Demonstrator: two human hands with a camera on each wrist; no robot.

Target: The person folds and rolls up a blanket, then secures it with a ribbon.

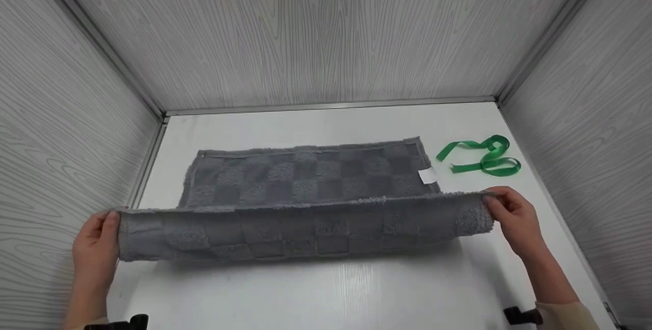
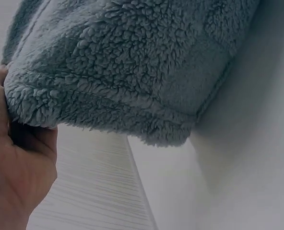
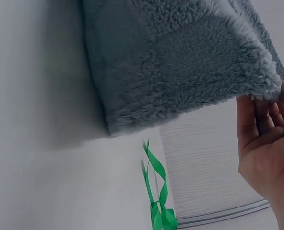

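Observation:
A grey checkered fleece towel (image 1: 305, 177) lies on the white table (image 1: 326, 289), its near edge lifted and folded toward the back. My left hand (image 1: 97, 248) pinches the near left corner of the towel (image 2: 123, 72). My right hand (image 1: 512, 218) pinches the near right corner of the towel (image 3: 180, 62), fingers (image 3: 254, 120) under the edge. A small white label (image 1: 428, 175) shows on the towel's right side. A green ribbon (image 1: 484, 157) lies loose on the table beyond my right hand, and the right wrist view shows that ribbon (image 3: 156, 191) too.
Grey wood-grain walls (image 1: 326, 34) close in the table at the back and both sides. Bare table surface lies in front of the towel. Dark wrist-camera mounts (image 1: 519, 314) show at the bottom edge.

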